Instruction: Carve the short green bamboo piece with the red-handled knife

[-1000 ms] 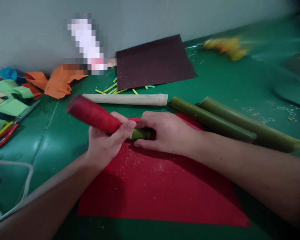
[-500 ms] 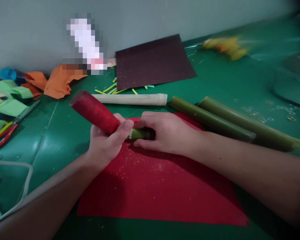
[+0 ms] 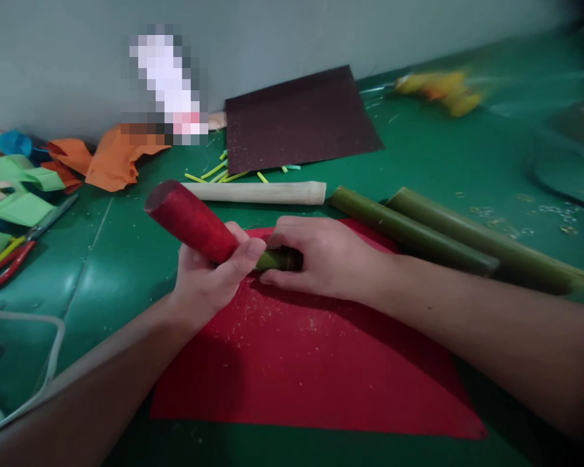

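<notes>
My left hand [image 3: 214, 279] is closed around a thick red cylinder [image 3: 194, 219], whose flat end points up and to the left. Below the thumb, its lower end meets a short green bamboo piece [image 3: 275, 261]; the contact is hidden by my fingers. My right hand [image 3: 328, 254] grips that bamboo from the other side, thumb and fingers curled around its dark end. Both hands rest over a red sheet [image 3: 292, 376], which is sprinkled with pale dust and shavings.
Beyond my hands lies a pale bamboo stick [image 3: 263, 193]. Two green bamboo lengths [image 3: 418, 233] lie to the right. A dark brown sheet [image 3: 296, 123] covers thin yellow-green strips. Red-handled scissors [image 3: 14, 266] and folded green paper [image 3: 22, 204] are at the left, beside orange paper [image 3: 111, 162].
My left hand has shifted slightly right and down with the red cylinder, covering more of the green bamboo. My right hand has hardly moved.
</notes>
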Demonstrator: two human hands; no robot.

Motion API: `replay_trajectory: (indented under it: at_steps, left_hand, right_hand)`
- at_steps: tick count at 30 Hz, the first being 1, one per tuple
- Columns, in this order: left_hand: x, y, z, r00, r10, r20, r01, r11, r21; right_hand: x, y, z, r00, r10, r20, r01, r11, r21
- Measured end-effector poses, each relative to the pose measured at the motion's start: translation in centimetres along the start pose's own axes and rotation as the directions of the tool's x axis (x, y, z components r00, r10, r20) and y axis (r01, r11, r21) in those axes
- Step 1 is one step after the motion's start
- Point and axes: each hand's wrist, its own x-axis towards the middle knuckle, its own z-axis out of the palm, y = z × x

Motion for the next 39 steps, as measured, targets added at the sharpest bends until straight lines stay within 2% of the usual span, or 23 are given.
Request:
replay_trajectory:
  at_steps: [5, 11, 19, 29, 35, 39]
  left_hand:
    - [0.05, 0.33, 0.09, 1.0, -0.025, 0.002, 0.025, 0.999, 0.024]
    - [0.32, 0.48, 0.31, 0.992, -0.07, -0.107, 0.072, 0.997, 0.012]
    - [0.22, 0.11, 0.13, 0.997, -0.004, -0.072, 0.005, 1.0, 0.019]
    - [0.26, 0.02, -0.02, 0.999, -0.024, 0.04, 0.026, 0.999, -0.041]
    - [0.23, 0.29, -0.07, 0.998, -0.044, 0.033, 0.044, 0.999, -0.012]
    - [0.26, 0.45, 0.12, 0.998, -0.044, -0.036, 0.043, 0.999, -0.021]
  right_hand:
    - [-0.04, 0.01, 0.04, 1.0, 0.006, -0.005, -0.006, 1.0, 0.003]
    - [-0.02, 0.1, -0.03, 1.0, -0.022, 0.003, 0.022, 1.0, 0.001]
    - [-0.1, 0.04, -0.04, 1.0, 0.002, -0.001, -0.002, 1.0, 0.016]
    - [-0.07, -0.09, -0.12, 1.0, 0.019, 0.013, -0.019, 1.0, 0.006]
    - [-0.11, 0.04, -0.04, 1.0, 0.007, -0.008, -0.007, 1.0, 0.008]
    - [-0.12, 0.1, -0.07, 1.0, -0.002, 0.0, 0.002, 1.0, 0.016]
